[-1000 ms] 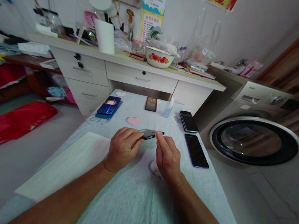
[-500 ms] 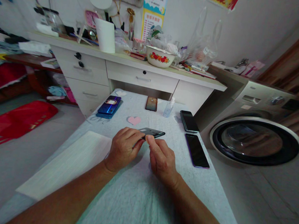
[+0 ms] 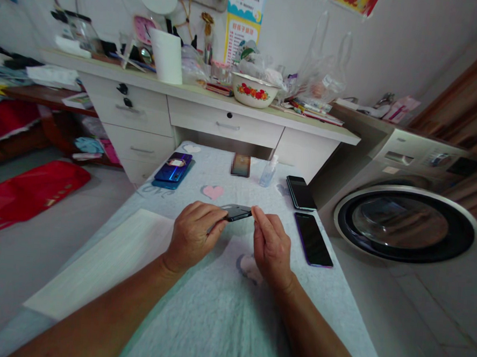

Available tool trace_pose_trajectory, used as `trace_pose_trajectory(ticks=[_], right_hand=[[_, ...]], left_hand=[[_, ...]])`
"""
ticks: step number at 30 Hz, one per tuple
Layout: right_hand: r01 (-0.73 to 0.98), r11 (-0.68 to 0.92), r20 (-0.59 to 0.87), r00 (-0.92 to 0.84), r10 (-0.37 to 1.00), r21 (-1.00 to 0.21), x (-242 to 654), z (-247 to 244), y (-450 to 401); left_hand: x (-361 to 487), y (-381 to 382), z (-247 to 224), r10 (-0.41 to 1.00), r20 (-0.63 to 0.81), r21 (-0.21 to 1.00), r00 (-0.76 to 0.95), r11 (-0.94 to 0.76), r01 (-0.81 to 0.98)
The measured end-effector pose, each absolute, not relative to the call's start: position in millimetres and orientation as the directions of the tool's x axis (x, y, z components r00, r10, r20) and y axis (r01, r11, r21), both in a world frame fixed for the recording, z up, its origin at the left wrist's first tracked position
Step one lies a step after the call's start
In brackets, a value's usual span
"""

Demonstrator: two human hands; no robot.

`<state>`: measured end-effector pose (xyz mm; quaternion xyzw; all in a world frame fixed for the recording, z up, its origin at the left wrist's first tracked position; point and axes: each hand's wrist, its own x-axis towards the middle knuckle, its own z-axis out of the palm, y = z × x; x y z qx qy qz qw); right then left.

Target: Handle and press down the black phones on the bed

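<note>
A dark smartphone [image 3: 237, 213] is held tilted above the cloth-covered table [image 3: 214, 317], its near edge towards me. My left hand [image 3: 195, 232] pinches its left end between thumb and fingers. At the right end, my right hand [image 3: 272, 245] has thumb and forefinger closed on the phone's corner. Whether a case is on the phone I cannot tell. Beyond it lie a brown phone-shaped item [image 3: 240, 165] and a small clear spray bottle [image 3: 268, 172], which stands upright.
Blue phones [image 3: 174, 168] lie stacked at the far left. On the right are a dark phone stack [image 3: 301, 193] and a purple-edged phone [image 3: 313, 239]. A pale board [image 3: 104, 264] lies along the left side. Behind stands a white desk [image 3: 225, 125]; a washing machine [image 3: 405, 221] is at right.
My right hand has slid right along the phone's near edge, from beside my left hand to the right corner. The left hand keeps its hold.
</note>
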<state>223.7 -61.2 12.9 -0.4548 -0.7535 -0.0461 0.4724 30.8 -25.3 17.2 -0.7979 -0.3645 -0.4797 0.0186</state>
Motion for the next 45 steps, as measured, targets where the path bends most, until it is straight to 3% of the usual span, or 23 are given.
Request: trace_pose_trajectory(ticks=[11,17,23,28,32,34,36,39,45], right_hand=[[0.721,0.640,0.769,-0.242,0.591,-0.265,204.9,14.6,-68.0],[0.718,0.637,0.773,-0.225,0.593,-0.280,213.4,12.6,-64.3],[0.682,0.600,0.754,-0.108,0.648,-0.418,222.0,13.6,-60.0],[0.567,0.537,0.673,0.044,0.738,-0.625,222.8,17.9,-60.2],[0.260,0.396,0.444,0.160,0.882,-0.881,219.9,17.7,-59.7],[0.059,0.300,0.306,0.192,0.932,-0.952,218.1,17.0,-58.3],[-0.090,0.240,0.220,0.187,0.957,-0.967,217.0,16.1,-56.6],[-0.182,0.222,0.193,0.166,0.967,-0.958,216.9,15.3,-55.6],[-0.025,0.311,0.302,0.183,0.936,-0.950,217.7,20.1,-62.1]], left_hand=[[34.0,-26.4,17.3,0.552,0.780,0.308,0.294,-0.748,0.589],[32.8,-25.9,16.1,0.560,0.776,0.308,0.290,-0.738,0.600],[31.1,-25.8,17.0,0.544,0.792,0.296,0.278,-0.741,0.603],[30.4,-26.0,17.3,0.536,0.800,0.295,0.269,-0.742,0.602],[30.7,-26.0,16.8,0.539,0.798,0.297,0.269,-0.742,0.601],[31.1,-26.0,16.7,0.536,0.800,0.293,0.271,-0.742,0.602],[31.6,-26.1,16.7,0.531,0.803,0.287,0.272,-0.744,0.603],[32.0,-26.4,16.6,0.526,0.806,0.282,0.272,-0.745,0.604],[33.1,-26.8,15.2,0.518,0.812,0.281,0.267,-0.749,0.601]])
